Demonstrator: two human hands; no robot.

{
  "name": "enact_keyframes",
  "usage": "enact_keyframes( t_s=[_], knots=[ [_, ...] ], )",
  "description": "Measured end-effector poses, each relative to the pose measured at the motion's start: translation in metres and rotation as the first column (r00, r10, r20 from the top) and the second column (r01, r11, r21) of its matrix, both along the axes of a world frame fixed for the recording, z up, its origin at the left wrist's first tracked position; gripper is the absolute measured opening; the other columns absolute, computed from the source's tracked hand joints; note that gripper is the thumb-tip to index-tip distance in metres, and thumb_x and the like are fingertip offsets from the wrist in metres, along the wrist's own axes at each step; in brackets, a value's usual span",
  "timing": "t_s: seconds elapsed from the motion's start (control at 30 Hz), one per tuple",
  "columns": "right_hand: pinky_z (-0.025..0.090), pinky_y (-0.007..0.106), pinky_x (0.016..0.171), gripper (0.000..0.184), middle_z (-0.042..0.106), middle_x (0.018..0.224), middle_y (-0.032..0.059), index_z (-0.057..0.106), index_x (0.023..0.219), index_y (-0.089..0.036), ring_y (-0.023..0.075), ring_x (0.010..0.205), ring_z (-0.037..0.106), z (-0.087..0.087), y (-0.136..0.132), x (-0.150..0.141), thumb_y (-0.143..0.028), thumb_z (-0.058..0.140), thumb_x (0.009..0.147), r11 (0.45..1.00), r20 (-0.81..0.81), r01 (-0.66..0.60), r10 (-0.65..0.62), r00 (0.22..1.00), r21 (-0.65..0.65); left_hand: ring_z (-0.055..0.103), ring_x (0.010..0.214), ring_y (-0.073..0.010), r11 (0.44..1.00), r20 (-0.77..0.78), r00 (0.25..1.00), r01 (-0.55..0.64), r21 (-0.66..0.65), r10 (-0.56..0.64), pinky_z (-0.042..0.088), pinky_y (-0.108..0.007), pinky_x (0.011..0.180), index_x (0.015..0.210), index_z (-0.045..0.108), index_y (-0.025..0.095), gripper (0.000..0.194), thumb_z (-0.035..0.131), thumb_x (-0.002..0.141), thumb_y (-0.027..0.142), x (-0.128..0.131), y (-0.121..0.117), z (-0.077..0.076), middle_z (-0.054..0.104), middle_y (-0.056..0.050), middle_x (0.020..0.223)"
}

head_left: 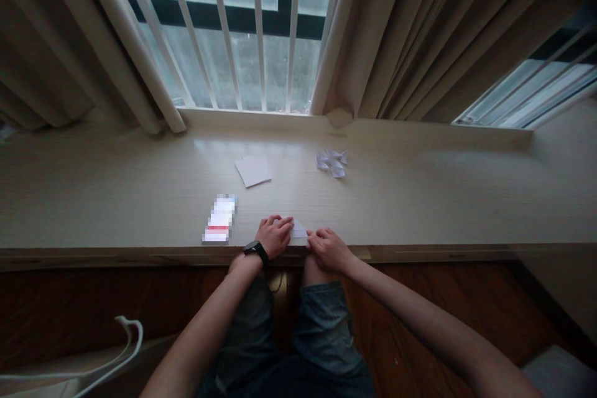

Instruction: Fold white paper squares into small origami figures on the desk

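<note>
A small sheet of white paper [298, 229], folded to a point at its right end, lies at the front edge of the pale ledge between my hands. My left hand [274, 235], with a black watch on the wrist, has its fingers closed together over the paper's left side. At the right corner, my right hand [326, 247] pinches the paper between thumb and curled fingers. The paper's left part is hidden under my left fingers.
Beyond my hands are a stack of white square paper [253, 171] and several small folded paper pieces [332, 163]. A phone [220, 219] with a blurred screen lies to the left. Curtains [396, 31] and a barred window [233, 43] stand behind the ledge [420, 199].
</note>
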State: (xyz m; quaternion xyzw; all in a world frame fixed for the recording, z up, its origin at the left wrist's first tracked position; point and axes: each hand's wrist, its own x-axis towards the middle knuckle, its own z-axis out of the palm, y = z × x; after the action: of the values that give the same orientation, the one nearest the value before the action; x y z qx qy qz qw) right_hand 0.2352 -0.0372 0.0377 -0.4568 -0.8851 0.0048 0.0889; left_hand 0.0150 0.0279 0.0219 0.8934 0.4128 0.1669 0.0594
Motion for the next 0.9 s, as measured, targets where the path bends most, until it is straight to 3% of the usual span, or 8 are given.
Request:
enact_keyframes(
  t_s=[0.1,0.17,0.27,0.33,0.43,0.63,0.9],
  knots=[
    [0.038,0.037,0.085,0.017,0.065,0.092,0.0137,0.063,0.093,-0.016,0.0255,0.094,0.053,0.006,0.011,-0.012,-0.027,0.052,0.088,0.981,-0.070,0.195,-0.194,0.979,0.006,0.045,0.112,-0.0273,1.000,-0.006,1.000,-0.015,0.000,0.015,0.038,-0.045,0.089,0.113,0.062,0.030,0.030,0.051,0.085,0.028,0.002,-0.002,0.000,0.058,0.000,0.129],
    [0.038,0.036,0.085,0.016,0.066,0.088,0.0126,0.063,0.092,-0.017,0.0258,0.096,0.054,0.006,0.024,-0.021,-0.026,0.051,0.089,0.914,-0.149,0.405,-0.399,0.905,0.006,0.045,0.113,-0.0280,1.000,-0.009,1.000,-0.026,0.006,0.026,0.038,-0.046,0.089,0.116,0.060,0.031,0.033,0.052,0.085,0.029,0.005,-0.006,0.001,0.057,-0.002,0.128],
    [0.041,0.030,0.074,0.017,0.068,0.085,0.0094,0.063,0.097,-0.019,0.0215,0.083,0.059,-0.001,0.045,-0.032,-0.028,0.051,0.089,0.823,-0.176,0.546,-0.567,0.804,-0.156,0.045,0.112,-0.0287,0.998,-0.012,0.998,-0.054,0.019,0.054,0.039,-0.046,0.088,0.122,0.057,0.031,0.036,0.051,0.086,0.032,0.010,-0.015,0.003,0.057,-0.005,0.126],
    [0.041,0.028,0.068,0.018,0.069,0.086,0.0071,0.063,0.097,-0.020,0.0188,0.077,0.061,-0.007,0.056,-0.037,-0.031,0.052,0.089,0.778,-0.154,0.571,-0.618,0.771,-0.260,0.047,0.109,-0.0279,0.998,-0.009,0.998,-0.064,0.025,0.064,0.039,-0.044,0.086,0.123,0.056,0.030,0.036,0.048,0.088,0.034,0.012,-0.021,0.005,0.057,-0.006,0.123],
    [0.041,0.027,0.067,0.017,0.069,0.086,0.0064,0.064,0.091,-0.021,0.0182,0.077,0.062,-0.015,0.065,-0.039,-0.035,0.056,0.087,0.767,-0.170,0.575,-0.631,0.757,-0.285,0.048,0.104,-0.0256,0.999,-0.006,0.999,-0.048,0.020,0.048,0.040,-0.042,0.085,0.121,0.057,0.028,0.034,0.044,0.091,0.034,0.013,-0.025,0.007,0.058,-0.007,0.118],
    [0.041,0.027,0.079,0.008,0.069,0.087,0.0050,0.067,0.082,-0.020,0.0172,0.086,0.059,-0.023,0.075,-0.031,-0.028,0.065,0.081,0.867,-0.272,0.442,-0.493,0.826,-0.228,0.049,0.098,-0.0247,0.999,-0.031,0.999,-0.036,0.016,0.036,0.040,-0.040,0.082,0.122,0.056,0.024,0.035,0.041,0.091,0.032,0.012,-0.014,0.008,0.059,-0.009,0.111],
    [0.041,0.027,0.079,0.008,0.067,0.085,0.0040,0.067,0.082,-0.020,0.0169,0.087,0.056,-0.028,0.078,-0.025,-0.028,0.067,0.081,0.908,-0.296,0.373,-0.416,0.860,-0.192,0.051,0.098,-0.0237,0.995,-0.082,0.992,0.093,0.029,-0.090,0.040,-0.040,0.081,0.114,0.062,0.025,0.030,0.043,0.092,0.031,0.001,-0.001,0.015,0.062,-0.007,0.110]
  ],
)
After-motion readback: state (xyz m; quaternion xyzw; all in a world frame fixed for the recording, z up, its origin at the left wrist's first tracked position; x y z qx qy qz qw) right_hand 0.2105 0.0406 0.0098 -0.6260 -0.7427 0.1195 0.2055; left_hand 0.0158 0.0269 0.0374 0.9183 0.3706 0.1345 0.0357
